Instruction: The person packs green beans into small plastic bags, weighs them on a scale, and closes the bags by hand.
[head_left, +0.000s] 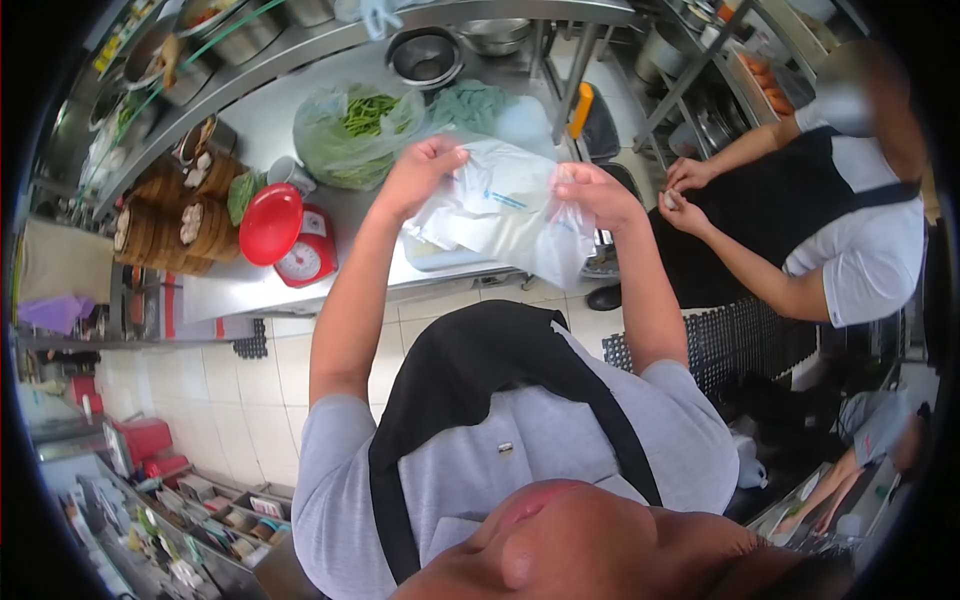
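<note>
A thin white plastic bag (505, 195) with small blue print is stretched between my two hands, above the near edge of the steel counter. My left hand (432, 165) pinches its upper left side between thumb and fingers. At the other side my right hand (597, 195) has its fingers closed on the bag, and a crumpled part hangs below it. Partly hidden under the bag lies a pale tray (440, 258). Beyond my left hand sits a clear bag of green beans (345, 135).
A red scale (305, 250) with a round red pan stands left, beside bamboo steamers (200, 225). Black and steel bowls (425, 58) and a green cloth (468, 105) lie at the back. A co-worker (790, 210) in a black apron stands close on the right, hands together.
</note>
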